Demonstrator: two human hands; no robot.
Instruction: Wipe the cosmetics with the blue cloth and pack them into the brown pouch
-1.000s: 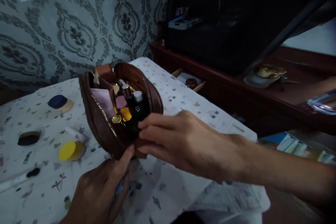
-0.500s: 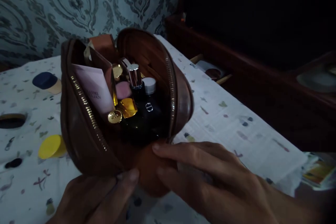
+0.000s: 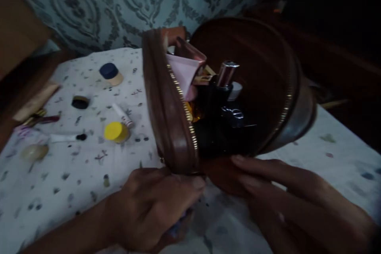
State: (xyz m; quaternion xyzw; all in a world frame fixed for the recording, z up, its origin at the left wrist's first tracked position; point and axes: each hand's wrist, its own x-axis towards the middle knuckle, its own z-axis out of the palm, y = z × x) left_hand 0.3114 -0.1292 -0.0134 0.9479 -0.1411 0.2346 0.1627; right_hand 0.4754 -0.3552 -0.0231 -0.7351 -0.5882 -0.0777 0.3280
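Two hands steady an unzipped brown pouch (image 3: 166, 107) at its near end on the desk (image 3: 74, 182): the left hand (image 3: 154, 206) is curled closed around the near corner by the zip, and the right hand (image 3: 285, 198), fingers nearly straight, presses flat against the base, gripping nothing. Held so, the pouch gapes toward the viewer, keeping a pink tube (image 3: 184, 73) and dark bottles (image 3: 223, 107) upright inside. A yellow lid (image 3: 114, 131) lies on the desk left of it.
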